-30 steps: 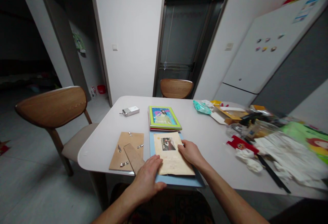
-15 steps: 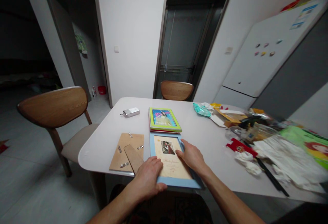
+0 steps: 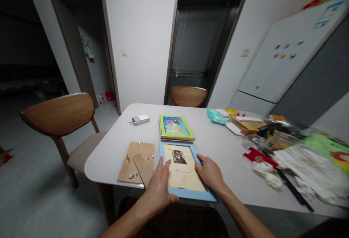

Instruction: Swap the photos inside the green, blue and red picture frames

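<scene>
Left hand (image 3: 158, 185) and right hand (image 3: 209, 172), 2 of them, flank a blue frame (image 3: 191, 193) lying flat at the table's near edge. From the left now: a wooden chair (image 3: 58, 114), then a white table (image 3: 106, 158), with a brown backing board (image 3: 145, 151) on it, 4 metal clips and a strut (image 3: 143, 170) showing. Beyond that board sits a silver device (image 3: 141, 119). Next, the left hand, spread wide, thumb well apart from the fingers, over the frame's left side, near the strut: 1 careless sweep could shove that board. Centre now, a printed sheet (image 3: 188, 176) shows inside the frame, under a stack of frames (image 3: 177, 127) just beyond. If the back is open, as the loose board suggests, lifting could spill the sheet; pressing the near rail could tip the frame off. Then the right hand, fingers at the right rail; whether they pinch it, I cannot tell. Far right, a red piece (image 3: 260, 157) and white cloth (image 3: 308, 172) lie well apart.
</scene>
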Available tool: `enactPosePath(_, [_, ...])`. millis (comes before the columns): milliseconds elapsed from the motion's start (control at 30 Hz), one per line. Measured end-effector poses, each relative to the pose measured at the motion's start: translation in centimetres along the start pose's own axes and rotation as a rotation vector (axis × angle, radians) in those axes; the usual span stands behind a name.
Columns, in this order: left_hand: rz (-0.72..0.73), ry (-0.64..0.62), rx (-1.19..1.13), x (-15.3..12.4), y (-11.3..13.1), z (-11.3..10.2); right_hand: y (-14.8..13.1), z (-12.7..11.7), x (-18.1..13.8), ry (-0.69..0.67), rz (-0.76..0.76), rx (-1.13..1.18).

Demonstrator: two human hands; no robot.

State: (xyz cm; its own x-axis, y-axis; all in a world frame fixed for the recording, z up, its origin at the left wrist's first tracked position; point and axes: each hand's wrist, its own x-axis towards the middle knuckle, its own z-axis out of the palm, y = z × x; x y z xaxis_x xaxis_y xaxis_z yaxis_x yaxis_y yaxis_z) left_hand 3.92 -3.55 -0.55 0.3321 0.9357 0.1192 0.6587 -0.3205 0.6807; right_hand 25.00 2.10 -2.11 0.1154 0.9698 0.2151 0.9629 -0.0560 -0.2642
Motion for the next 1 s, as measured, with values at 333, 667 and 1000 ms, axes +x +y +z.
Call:
enactPosePath(333, [0.141, 0.067, 0.006, -0.4, 0.5, -1.0, -0.3, 0.1, -0.4, -0.003, 0.016, -0.027])
enactPosePath(667, [0.091, 0.057, -0.053, -0.2, -0.3, -1.6, -1.9, -1.1, -1.3, -0.108, -0.009, -0.008])
enactPosePath(1000, [0.045, -0.044, -0.003, -0.5, -1.8, -0.8, -1.7, -1.6, -1.6, -0.201, -0.044, 0.036])
